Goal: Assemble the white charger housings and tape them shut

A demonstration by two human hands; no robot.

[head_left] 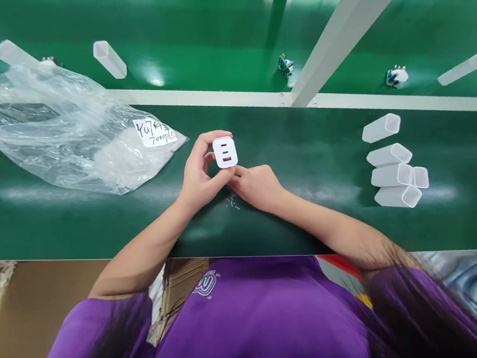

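Note:
My left hand [200, 174] is closed around a white USB charger [218, 153], thumb below and fingers above. The charger's port face, with two small slots and one larger slot, is turned up toward me. Just right of and below it, my right hand [258, 185] is closed, its fingertips by my left thumb. Whatever those fingers hold, if anything, is hidden. Tiny clear pieces [232, 200] lie scattered on the green table [142, 226] beside my right hand. To the left rests a clear plastic bag [63, 133] with small whitish contents and a handwritten label [155, 131].
Several white hollow housings [396, 196] lie grouped on the right. Past the pale metal rail [198, 97] are a housing [110, 60] and small circuit boards [285, 66], [397, 76]. A slanting metal post [346, 30] rises from the rail at the right.

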